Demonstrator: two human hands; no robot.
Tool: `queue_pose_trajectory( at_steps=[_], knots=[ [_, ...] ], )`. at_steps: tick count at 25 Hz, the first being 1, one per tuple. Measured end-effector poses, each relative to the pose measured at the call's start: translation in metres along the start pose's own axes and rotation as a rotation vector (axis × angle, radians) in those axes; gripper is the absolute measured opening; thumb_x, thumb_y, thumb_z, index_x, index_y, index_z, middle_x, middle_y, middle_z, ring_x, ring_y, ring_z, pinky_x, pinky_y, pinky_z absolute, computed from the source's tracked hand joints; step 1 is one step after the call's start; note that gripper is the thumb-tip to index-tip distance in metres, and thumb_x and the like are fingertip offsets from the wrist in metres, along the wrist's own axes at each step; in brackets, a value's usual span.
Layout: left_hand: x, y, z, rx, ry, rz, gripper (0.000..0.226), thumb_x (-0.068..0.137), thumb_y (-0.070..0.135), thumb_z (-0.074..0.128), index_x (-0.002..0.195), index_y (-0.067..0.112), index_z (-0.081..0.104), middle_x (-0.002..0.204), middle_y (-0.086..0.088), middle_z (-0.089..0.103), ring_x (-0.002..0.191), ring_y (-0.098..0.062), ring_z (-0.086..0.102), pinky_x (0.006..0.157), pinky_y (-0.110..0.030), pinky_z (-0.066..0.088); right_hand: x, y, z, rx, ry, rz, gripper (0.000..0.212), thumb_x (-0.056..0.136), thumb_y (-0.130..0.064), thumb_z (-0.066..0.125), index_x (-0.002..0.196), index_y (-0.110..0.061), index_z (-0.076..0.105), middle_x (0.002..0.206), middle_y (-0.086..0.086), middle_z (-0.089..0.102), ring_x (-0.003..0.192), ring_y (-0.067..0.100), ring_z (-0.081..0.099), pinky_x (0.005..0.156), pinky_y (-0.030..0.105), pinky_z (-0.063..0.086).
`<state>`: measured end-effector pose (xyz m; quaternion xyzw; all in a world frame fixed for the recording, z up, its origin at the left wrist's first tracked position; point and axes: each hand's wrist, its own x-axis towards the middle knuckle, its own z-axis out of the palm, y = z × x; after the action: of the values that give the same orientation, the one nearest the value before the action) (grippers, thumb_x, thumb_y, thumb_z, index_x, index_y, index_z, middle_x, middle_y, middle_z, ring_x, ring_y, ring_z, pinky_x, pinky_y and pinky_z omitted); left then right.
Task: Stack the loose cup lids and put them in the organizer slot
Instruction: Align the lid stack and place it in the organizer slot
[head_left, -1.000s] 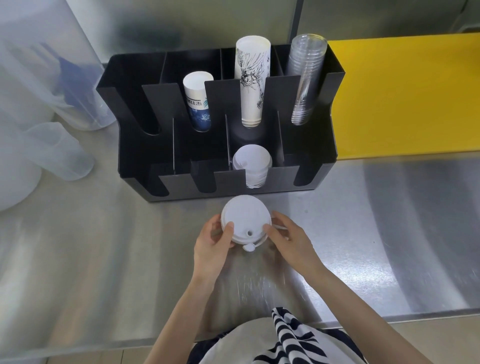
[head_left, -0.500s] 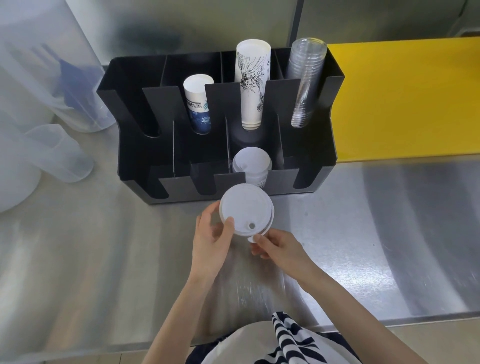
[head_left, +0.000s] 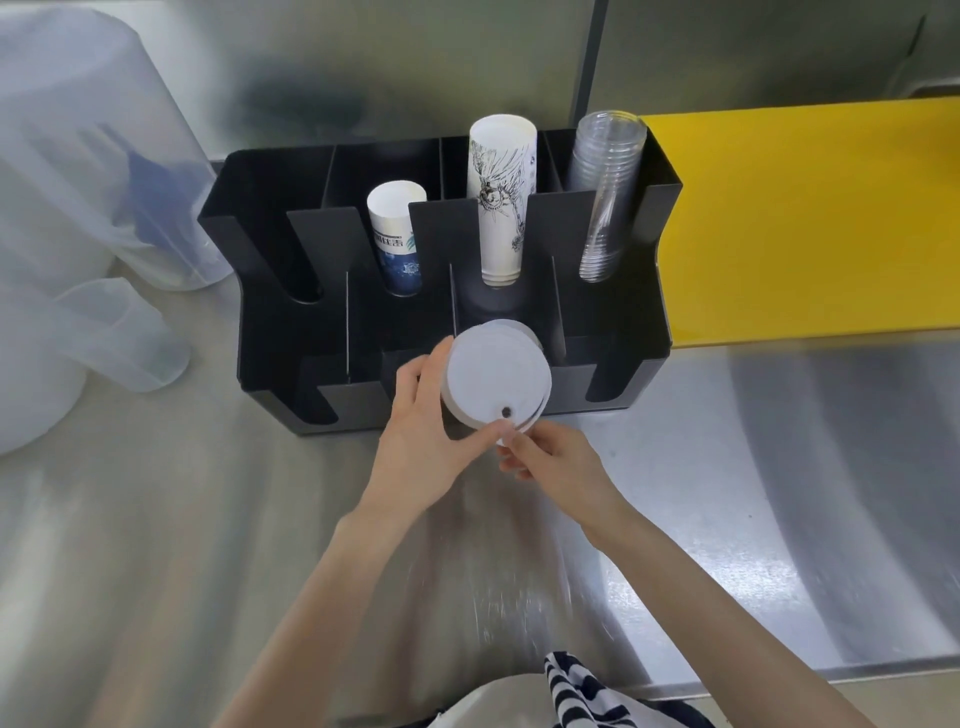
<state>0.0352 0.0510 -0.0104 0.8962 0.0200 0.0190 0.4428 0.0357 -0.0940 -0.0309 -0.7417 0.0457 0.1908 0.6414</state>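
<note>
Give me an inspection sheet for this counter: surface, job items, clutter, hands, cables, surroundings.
Surface: steel counter, shiny, streaky reflections.
Job's things: stack of white lids held over the front of the black organizer, at the third front slot from the left; whether that slot holds lids cannot be told.
Clutter: translucent jugs on the left.
Hands: left hand in a grip on the stack's left edge; right hand pinches its near rim.
Cables: nothing seen.
Surroundings: two paper cup stacks and clear cups in the back slots; yellow board on the right.
</note>
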Motion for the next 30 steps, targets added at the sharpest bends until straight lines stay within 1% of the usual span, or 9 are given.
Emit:
queue_pose_trajectory(
  at_steps=[3,5,7,10,19,24,26,28,30],
  knots=[
    [0.016,0.010,-0.004,0.011,0.011,0.033,0.086,0.068,0.037,0.073,0.138,0.028,0.023,0.139,-0.001,0.030,0.121,-0.019,0.041,0.095,-0.038,0.044,0.010,-0.011,0.002,0.108,0.048,0.032,0.012,0.085,-0.034,0.055,0.076,-0.031,0.063,0.075,-0.014,0.066,0.064,-0.007,0.064,0.053,0.004,0.049],
    [0.027,0.014,-0.006,0.037,0.002,0.057,0.086,0.069,0.036,0.073,0.138,0.026,0.024,0.140,-0.002,0.030,0.124,-0.020,0.039,0.099,-0.040,0.043,0.017,-0.015,0.002,0.247,0.041,0.111,0.016,0.083,-0.034,0.058,0.086,-0.022,0.067,0.081,-0.010,0.067,0.070,-0.001,0.066,0.056,0.009,0.051],
    [0.037,0.016,-0.006,0.073,-0.001,0.057,0.085,0.069,0.036,0.072,0.138,0.023,0.025,0.142,-0.005,0.031,0.125,-0.023,0.039,0.103,-0.044,0.040,0.024,-0.018,0.003,0.430,0.030,0.221,0.024,0.082,-0.031,0.061,0.098,-0.013,0.066,0.085,-0.005,0.066,0.079,0.007,0.062,0.065,0.016,0.049],
    [0.052,0.019,-0.007,0.166,0.025,0.032,0.083,0.071,0.041,0.070,0.138,0.020,0.025,0.143,-0.008,0.033,0.128,-0.027,0.035,0.105,-0.048,0.036,0.033,-0.023,0.005,0.666,0.053,0.372,0.012,0.080,-0.023,0.065,0.090,-0.016,0.066,0.089,0.000,0.065,0.080,0.010,0.058,0.069,0.021,0.047],
    [0.073,0.025,-0.005,0.295,-0.021,0.061,0.081,0.072,0.049,0.064,0.137,0.018,0.027,0.144,-0.008,0.037,0.129,-0.031,0.033,0.105,-0.048,0.033,0.039,-0.023,0.005,0.781,0.099,0.415,0.006,0.079,-0.024,0.066,0.079,-0.017,0.067,0.071,-0.004,0.062,0.060,0.006,0.054,0.056,0.017,0.044],
    [0.084,0.021,0.000,0.492,-0.029,0.100,0.078,0.073,0.057,0.057,0.135,0.016,0.032,0.141,-0.007,0.040,0.125,-0.029,0.032,0.101,-0.045,0.029,0.045,-0.022,0.002,0.811,0.102,0.465,0.008,0.078,-0.023,0.067,0.074,-0.015,0.067,0.068,-0.003,0.062,0.061,0.007,0.054,0.060,0.018,0.043],
    [0.089,0.018,0.002,0.564,-0.074,0.096,0.078,0.074,0.060,0.054,0.135,0.016,0.032,0.139,-0.007,0.042,0.122,-0.029,0.035,0.099,-0.044,0.029,0.046,-0.018,0.004,0.827,0.116,0.492,0.010,0.078,-0.022,0.067,0.071,-0.014,0.066,0.062,-0.003,0.062,0.059,0.007,0.052,0.059,0.018,0.042],
    [0.093,0.015,0.004,0.677,-0.141,0.110,0.077,0.078,0.058,0.049,0.139,0.017,0.025,0.136,-0.009,0.044,0.120,-0.031,0.040,0.097,-0.044,0.030,0.046,-0.013,0.005,0.811,0.134,0.511,0.013,0.079,-0.021,0.066,0.069,-0.014,0.065,0.059,-0.004,0.061,0.056,0.006,0.052,0.057,0.017,0.042],
    [0.095,0.012,0.004,0.744,-0.191,0.137,0.067,0.083,0.052,0.045,0.138,0.018,0.027,0.134,-0.008,0.046,0.115,-0.030,0.047,0.093,-0.043,0.031,0.047,-0.010,0.006,0.784,0.150,0.519,0.013,0.080,-0.021,0.065,0.069,-0.014,0.064,0.061,-0.004,0.062,0.057,0.006,0.053,0.055,0.017,0.042]
  ],
)
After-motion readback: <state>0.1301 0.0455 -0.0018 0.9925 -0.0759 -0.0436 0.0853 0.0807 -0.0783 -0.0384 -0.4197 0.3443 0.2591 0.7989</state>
